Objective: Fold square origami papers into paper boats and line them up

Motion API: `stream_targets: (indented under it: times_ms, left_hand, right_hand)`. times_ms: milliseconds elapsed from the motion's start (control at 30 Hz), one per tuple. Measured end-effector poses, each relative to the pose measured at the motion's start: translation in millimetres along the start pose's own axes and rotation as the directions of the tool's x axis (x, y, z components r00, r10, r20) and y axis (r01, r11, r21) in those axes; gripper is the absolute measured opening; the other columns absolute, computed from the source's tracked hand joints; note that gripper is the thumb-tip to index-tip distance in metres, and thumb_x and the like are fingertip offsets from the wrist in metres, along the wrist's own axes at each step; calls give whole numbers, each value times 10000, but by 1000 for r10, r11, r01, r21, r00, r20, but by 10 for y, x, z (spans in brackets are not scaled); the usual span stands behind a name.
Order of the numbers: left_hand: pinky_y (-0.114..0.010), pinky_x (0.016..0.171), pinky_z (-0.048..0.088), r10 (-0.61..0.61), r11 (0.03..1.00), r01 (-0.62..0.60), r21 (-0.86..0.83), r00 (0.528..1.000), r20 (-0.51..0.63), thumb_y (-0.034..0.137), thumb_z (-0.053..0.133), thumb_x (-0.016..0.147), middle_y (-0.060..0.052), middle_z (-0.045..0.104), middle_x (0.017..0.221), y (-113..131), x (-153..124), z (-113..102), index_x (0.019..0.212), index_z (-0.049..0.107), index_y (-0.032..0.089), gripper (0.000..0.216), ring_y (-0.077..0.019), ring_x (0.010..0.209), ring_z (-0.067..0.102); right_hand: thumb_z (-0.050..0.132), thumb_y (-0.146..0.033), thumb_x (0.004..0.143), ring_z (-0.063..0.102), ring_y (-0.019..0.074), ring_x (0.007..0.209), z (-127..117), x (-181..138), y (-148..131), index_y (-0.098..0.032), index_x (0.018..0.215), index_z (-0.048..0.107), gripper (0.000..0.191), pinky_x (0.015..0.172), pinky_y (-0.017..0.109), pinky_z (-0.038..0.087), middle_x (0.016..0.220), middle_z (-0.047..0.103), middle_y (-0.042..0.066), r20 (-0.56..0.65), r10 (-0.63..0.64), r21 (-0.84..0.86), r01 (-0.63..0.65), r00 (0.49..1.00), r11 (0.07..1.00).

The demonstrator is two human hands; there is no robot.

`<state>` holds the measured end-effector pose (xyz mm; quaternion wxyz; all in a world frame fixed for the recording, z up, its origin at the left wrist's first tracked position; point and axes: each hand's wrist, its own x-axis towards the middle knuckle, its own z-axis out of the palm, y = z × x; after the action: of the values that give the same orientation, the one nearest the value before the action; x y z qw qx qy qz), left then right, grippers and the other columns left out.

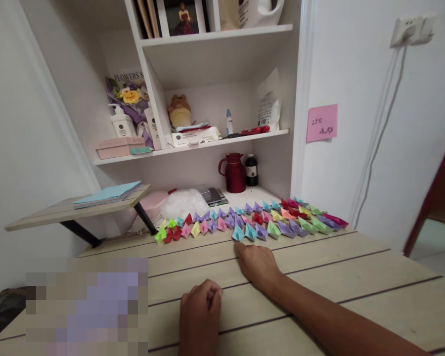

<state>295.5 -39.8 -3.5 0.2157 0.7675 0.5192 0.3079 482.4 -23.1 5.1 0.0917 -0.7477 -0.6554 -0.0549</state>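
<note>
Rows of small folded paper boats in many colours stand along the back of the wooden table. My right hand reaches in from the right with its fingers curled. Its fingertips are at the near side of a light blue paper boat in the front row; whether they touch it I cannot tell. Beside that boat, a gap separates it from a pink paper boat to the left. My left hand rests nearer to me, closed in a loose fist, with nothing visible in it.
A raised wooden stand at left bears light blue paper sheets. Behind the boats are a clear plastic bag, a red jug and a dark bottle. A blurred patch covers the table's left front.
</note>
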Motion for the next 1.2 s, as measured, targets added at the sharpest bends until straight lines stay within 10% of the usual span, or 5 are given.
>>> stream_targets:
  times_ms: [567,700,800,933,1200]
  left_hand:
    - [-296,735,408,-17,997,15,-80,999,-30,212,492,789,21,637,666,-15,-50,67,680,608,217,159,-158,671,575]
    - [-239,573,422,-104,916,81,-392,994,-36,240,491,824,19,595,621,10,-94,-7,781,632,194,155,-133,585,550]
    - [-231,576,442,-44,902,-34,-429,984,-170,285,503,859,-6,626,664,0,-192,-311,821,641,183,176,-143,637,583]
    - [-339,838,449,214,967,-253,-44,888,-407,280,518,873,-57,686,869,-277,-212,-1025,879,677,208,174,-198,857,601]
    - [-425,1067,327,51,997,-47,66,997,-66,431,534,863,-83,641,1224,-1125,31,-1910,973,733,244,295,-267,1221,493]
  right_hand:
    - [395,-230,947,689,212,870,73,-209,-138,-286,1077,651,293,707,283,442,987,748,36,-84,-381,179,390,921,903]
    - [405,-231,941,697,223,856,223,-165,-106,-305,1128,647,315,708,308,478,1045,742,45,-128,-394,153,411,910,899]
    - [375,-271,958,706,233,844,294,-152,-62,-318,1185,627,343,711,333,508,1079,737,45,-165,-424,144,447,890,883]
    - [344,-313,966,716,251,808,328,-149,-48,-316,1206,626,371,686,366,535,1093,734,39,-204,-439,135,470,875,872]
    - [345,-332,958,717,284,859,356,-123,-52,-344,1220,617,379,663,392,554,1102,732,14,-173,-424,146,449,889,882]
